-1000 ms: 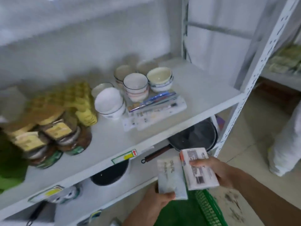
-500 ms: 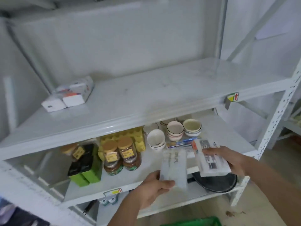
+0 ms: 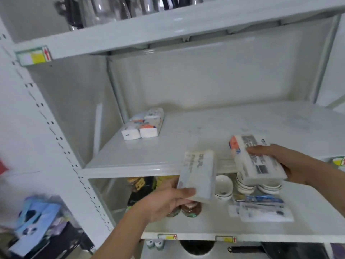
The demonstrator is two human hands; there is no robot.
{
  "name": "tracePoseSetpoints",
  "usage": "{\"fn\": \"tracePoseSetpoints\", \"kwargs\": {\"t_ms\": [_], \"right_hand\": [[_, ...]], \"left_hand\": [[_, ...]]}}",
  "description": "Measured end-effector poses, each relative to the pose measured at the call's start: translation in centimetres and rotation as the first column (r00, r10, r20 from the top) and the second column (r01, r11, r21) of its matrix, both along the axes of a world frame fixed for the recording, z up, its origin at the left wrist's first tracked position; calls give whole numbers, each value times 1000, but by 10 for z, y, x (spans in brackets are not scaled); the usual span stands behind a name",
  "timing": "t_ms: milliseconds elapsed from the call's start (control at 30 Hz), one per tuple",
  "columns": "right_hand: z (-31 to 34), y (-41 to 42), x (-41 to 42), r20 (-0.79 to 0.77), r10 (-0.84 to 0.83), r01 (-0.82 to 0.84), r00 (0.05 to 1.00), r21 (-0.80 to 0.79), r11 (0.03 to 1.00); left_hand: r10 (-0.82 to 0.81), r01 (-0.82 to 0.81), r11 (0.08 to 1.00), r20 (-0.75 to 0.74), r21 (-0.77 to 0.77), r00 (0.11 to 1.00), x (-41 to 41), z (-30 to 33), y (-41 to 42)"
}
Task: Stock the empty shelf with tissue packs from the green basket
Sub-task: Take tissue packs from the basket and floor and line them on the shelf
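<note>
- Shelving unit (image 3: 61, 146): white metal, with perforated uprights and several tiers.
- Middle shelf (image 3: 214, 131): the white board is largely bare; price tags sit on the front lips of the tiers above and below.
- Stocked tissue packs (image 3: 142, 125): a small cluster lies at the shelf's back left corner, packs side by side and touching, near the rear wall.
- Lower tier (image 3: 308, 212): carries white bowls (image 3: 223, 186), jars (image 3: 190, 208) and flat packaged items (image 3: 261, 208).
- Right hand (image 3: 291, 163): the fingers are wrapped around a white tissue pack (image 3: 255, 161) with an orange end and a barcode label; the pack is held tilted above the front edge of the middle shelf, not resting on it.
- Left hand (image 3: 164, 200): the fingers and thumb clasp the lower end of a pale tissue pack (image 3: 197, 174), held nearly upright in front of the shelf edge, just left of the other pack and apart from it.
</note>
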State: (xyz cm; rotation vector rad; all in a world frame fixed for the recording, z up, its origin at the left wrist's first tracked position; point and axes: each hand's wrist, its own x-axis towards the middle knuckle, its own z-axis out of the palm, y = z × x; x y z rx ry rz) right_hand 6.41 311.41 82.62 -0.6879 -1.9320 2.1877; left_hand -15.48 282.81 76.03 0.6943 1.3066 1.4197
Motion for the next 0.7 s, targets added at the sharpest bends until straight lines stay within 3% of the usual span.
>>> {"fn": "tracePoseSetpoints", "kwargs": {"t_ms": [200, 333, 500, 700], "right_hand": [[40, -38, -98, -83, -20, 19, 996, -15, 1000], [32, -63, -158, -54, 20, -21, 998, -12, 1000], [13, -98, -221, 2, 29, -29, 1000, -8, 1000], [-4, -139, -287, 50, 18, -18, 999, 15, 1000]], "left_hand": [[187, -185, 980, -32, 69, 982, -59, 44, -20], [317, -320, 948, -115, -3, 941, -99, 50, -45], [446, -521, 844, -373, -127, 813, -139, 55, -82], [522, -602, 790, -389, -115, 759, -182, 62, -99]]}}
